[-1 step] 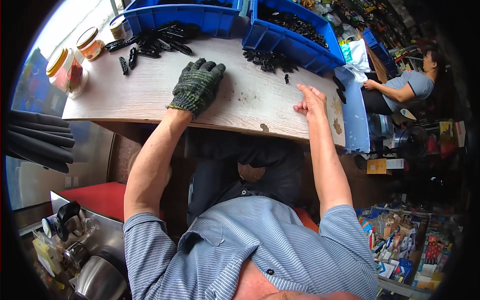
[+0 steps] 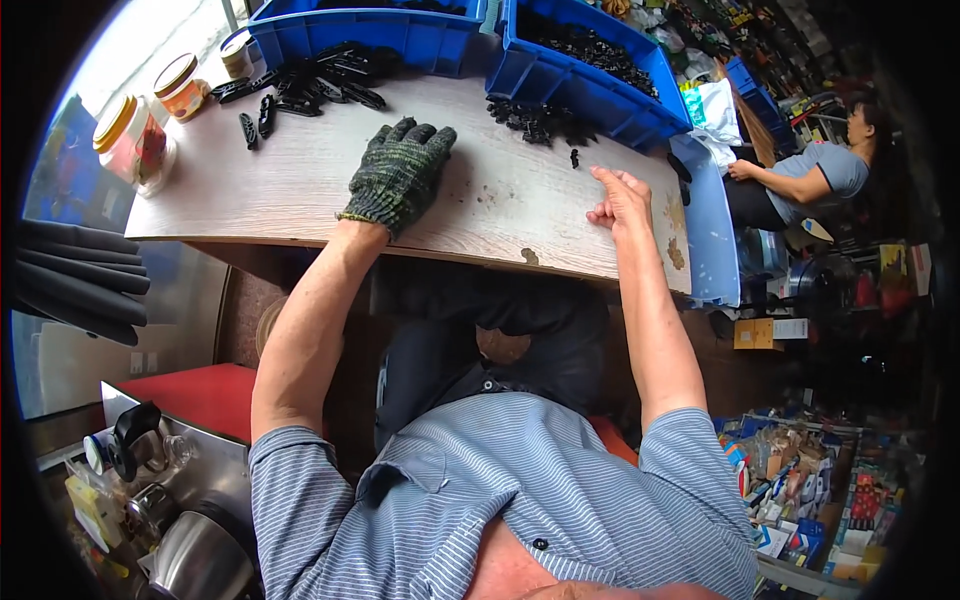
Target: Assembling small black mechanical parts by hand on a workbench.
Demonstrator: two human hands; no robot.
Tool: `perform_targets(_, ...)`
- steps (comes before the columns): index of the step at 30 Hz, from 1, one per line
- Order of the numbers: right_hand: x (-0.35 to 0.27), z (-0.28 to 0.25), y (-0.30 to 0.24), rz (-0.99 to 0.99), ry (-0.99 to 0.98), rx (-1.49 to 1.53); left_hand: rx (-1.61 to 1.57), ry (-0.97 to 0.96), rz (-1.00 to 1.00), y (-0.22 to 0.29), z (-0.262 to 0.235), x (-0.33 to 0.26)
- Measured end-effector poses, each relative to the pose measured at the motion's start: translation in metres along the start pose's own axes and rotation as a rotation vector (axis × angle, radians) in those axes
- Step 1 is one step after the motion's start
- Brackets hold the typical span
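Observation:
My left hand (image 2: 398, 178), in a dark green and black knitted glove, rests on the pale wooden tabletop (image 2: 290, 190) with its back up. Its fingers bend down and hide whatever may be under them. To the right, my bare right hand (image 2: 624, 203) is held over the table with the index finger forward and the other fingers curled in; nothing shows in it. A small black plastic piece (image 2: 574, 158) lies just beyond its fingertip. Behind that is a heap of small black parts (image 2: 540, 122). Long black plastic parts (image 2: 325, 80) are piled beyond my left hand.
Two blue bins (image 2: 375, 42) (image 2: 580, 78) with black parts line the table's far edge. Lidded jars (image 2: 130, 140) stand at the left corner. A light blue tray (image 2: 712, 240) adjoins the right edge. Another person (image 2: 815, 172) sits farther right. Metal pots (image 2: 200, 555) are at lower left.
My gloved left hand has shifted very slightly to the right. The right hand and the black parts look the same.

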State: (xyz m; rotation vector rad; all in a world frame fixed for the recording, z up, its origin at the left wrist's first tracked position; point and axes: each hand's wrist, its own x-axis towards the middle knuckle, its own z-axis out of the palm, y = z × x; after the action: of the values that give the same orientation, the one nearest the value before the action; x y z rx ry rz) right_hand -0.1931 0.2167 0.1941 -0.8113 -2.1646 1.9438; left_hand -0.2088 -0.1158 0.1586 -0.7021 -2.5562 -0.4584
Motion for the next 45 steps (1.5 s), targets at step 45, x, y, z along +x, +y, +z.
perform_targets(45, -0.064, 0.046, 0.020, -0.211, -0.470, 0.283, -1.444, -0.011, -0.526, 0.101, 0.020, 0.010)
